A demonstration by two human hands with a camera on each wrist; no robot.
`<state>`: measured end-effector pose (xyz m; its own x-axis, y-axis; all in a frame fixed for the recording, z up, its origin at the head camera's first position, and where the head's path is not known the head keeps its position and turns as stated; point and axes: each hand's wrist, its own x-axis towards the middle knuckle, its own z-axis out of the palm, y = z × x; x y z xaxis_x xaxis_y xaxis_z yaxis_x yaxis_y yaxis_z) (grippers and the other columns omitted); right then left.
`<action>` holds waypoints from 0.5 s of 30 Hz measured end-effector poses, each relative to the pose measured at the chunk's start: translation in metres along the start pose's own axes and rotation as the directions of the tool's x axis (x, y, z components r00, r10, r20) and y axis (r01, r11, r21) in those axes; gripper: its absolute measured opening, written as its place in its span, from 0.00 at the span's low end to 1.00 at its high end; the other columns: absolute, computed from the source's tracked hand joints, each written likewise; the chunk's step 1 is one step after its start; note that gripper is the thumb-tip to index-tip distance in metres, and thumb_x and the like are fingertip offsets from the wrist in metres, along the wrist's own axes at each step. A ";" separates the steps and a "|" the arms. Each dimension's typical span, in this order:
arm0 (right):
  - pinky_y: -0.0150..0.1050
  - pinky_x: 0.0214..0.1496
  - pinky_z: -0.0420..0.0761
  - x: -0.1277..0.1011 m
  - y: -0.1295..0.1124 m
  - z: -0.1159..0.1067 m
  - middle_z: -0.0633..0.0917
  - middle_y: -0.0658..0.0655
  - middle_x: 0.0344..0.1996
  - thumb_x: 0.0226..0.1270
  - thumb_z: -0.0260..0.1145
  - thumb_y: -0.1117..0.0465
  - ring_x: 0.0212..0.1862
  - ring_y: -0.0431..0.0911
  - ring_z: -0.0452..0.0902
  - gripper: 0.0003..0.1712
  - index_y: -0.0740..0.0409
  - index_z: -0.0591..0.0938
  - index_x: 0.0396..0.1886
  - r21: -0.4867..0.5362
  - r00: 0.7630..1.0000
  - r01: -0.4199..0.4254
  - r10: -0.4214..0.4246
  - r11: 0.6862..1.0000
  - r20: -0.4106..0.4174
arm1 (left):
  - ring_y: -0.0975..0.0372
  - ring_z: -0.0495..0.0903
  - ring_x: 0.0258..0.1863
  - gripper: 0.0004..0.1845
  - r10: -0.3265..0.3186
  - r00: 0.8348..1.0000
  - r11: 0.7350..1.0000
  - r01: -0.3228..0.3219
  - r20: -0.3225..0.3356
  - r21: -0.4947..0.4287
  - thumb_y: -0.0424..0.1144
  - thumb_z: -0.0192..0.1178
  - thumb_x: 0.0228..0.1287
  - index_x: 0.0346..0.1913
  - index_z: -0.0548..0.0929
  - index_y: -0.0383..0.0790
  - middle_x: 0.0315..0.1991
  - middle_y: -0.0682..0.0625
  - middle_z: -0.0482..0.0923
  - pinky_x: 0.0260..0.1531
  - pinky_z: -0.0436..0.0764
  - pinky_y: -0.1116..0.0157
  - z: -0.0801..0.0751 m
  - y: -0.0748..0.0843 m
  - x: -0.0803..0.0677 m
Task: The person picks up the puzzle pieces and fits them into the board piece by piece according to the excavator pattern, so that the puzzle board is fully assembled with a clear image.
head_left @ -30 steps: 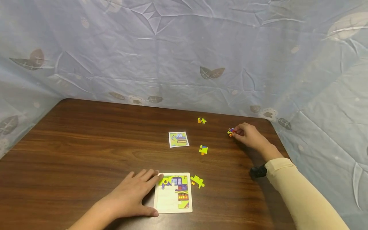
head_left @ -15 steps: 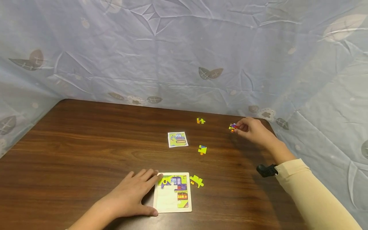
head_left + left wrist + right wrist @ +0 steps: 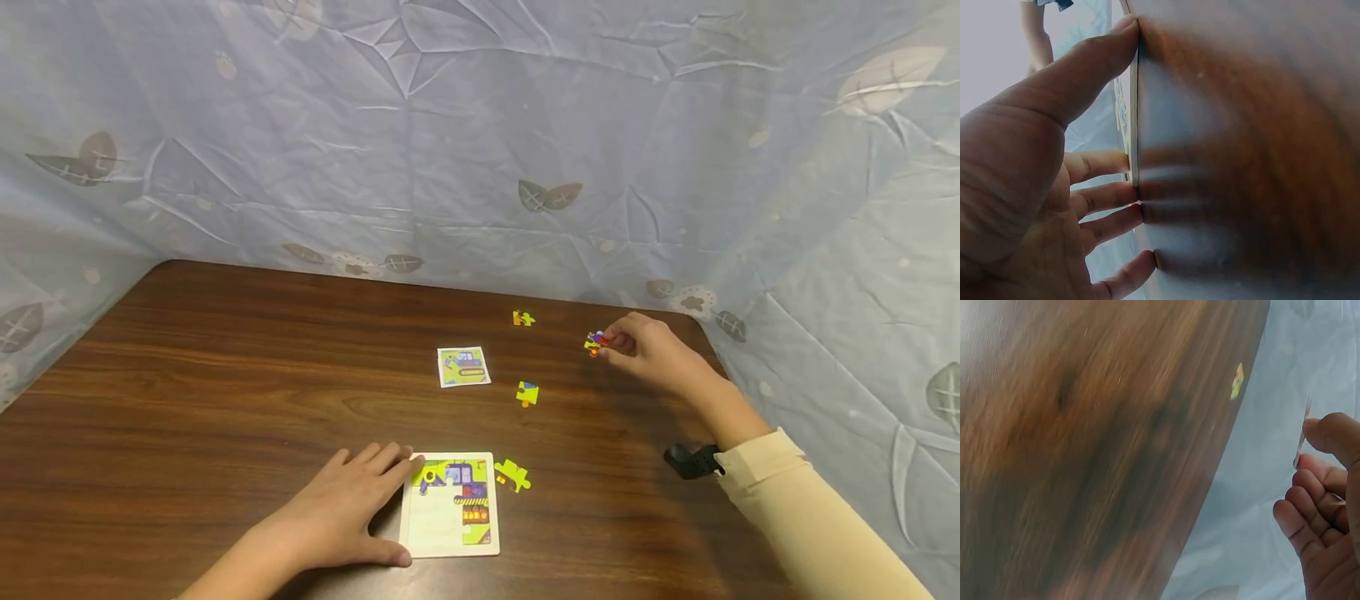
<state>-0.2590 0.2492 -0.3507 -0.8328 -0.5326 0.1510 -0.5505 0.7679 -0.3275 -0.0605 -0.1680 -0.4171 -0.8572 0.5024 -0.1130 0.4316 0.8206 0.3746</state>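
Observation:
A white puzzle tray (image 3: 435, 533) lies at the table's near edge, its top and right side filled with green, purple and orange pieces. My left hand (image 3: 352, 500) lies flat beside it, fingers straight, with fingertips and thumb against the tray's left edge (image 3: 1134, 125). My right hand (image 3: 645, 350) is lifted over the far right of the table and pinches a small colourful puzzle piece (image 3: 595, 342), seen edge-on (image 3: 1301, 437) in the right wrist view. Loose pieces lie on the table: a green one (image 3: 513, 475) right of the tray, another (image 3: 528, 392) mid-table, a third (image 3: 522, 318) farther back.
A small picture card (image 3: 463, 367) of the finished puzzle lies mid-table. The brown wooden table (image 3: 187, 375) is ringed by a pale blue leaf-print cloth (image 3: 465, 142) at the back and on both sides. A black wrist strap (image 3: 690, 461) sits on my right forearm.
My right hand lifted the small piece off the table at the far right and has carried it slightly left. My left hand stayed against the tray.

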 end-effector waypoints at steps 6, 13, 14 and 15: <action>0.45 0.46 0.85 -0.004 -0.027 0.010 0.85 0.59 0.41 0.69 0.72 0.63 0.43 0.48 0.82 0.11 0.65 0.85 0.46 -0.011 0.998 0.065 -0.065 0.998 -0.012 | 0.40 0.70 0.74 0.58 -0.011 1.000 1.000 0.011 0.001 -0.008 0.72 0.74 0.47 0.79 0.68 0.46 0.76 0.45 0.70 0.65 0.67 0.26 0.000 0.000 -0.001; 0.42 0.45 0.86 -0.014 -0.064 0.029 0.83 0.55 0.40 0.68 0.73 0.63 0.43 0.45 0.82 0.11 0.63 0.85 0.46 -0.006 0.993 0.117 -0.117 0.993 -0.017 | 0.42 0.72 0.72 0.58 0.001 1.000 1.000 -0.001 -0.007 0.004 0.73 0.74 0.48 0.78 0.68 0.45 0.74 0.45 0.71 0.63 0.70 0.28 0.000 0.000 0.000; 0.41 0.45 0.86 -0.016 -0.069 0.031 0.83 0.54 0.40 0.68 0.73 0.62 0.43 0.45 0.82 0.11 0.63 0.85 0.46 -0.005 0.992 0.127 -0.128 0.992 -0.020 | 0.43 0.72 0.72 0.58 -0.001 1.000 1.000 0.001 -0.005 0.003 0.73 0.74 0.48 0.78 0.68 0.45 0.74 0.45 0.71 0.63 0.69 0.28 0.000 0.000 0.000; 0.41 0.44 0.86 -0.018 -0.075 0.034 0.83 0.53 0.40 0.68 0.74 0.62 0.43 0.44 0.82 0.11 0.62 0.85 0.45 -0.005 0.990 0.136 -0.136 0.991 -0.023 | 0.43 0.72 0.72 0.58 -0.002 1.000 1.000 0.002 -0.004 0.002 0.72 0.74 0.48 0.78 0.68 0.45 0.74 0.45 0.71 0.64 0.70 0.28 0.000 0.000 0.000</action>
<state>-0.2004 0.1894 -0.3607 -0.7514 -0.6236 0.2156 -0.6588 0.6903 -0.2993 -0.0610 -0.1679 -0.4172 -0.8590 0.5000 -0.1103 0.4307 0.8221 0.3724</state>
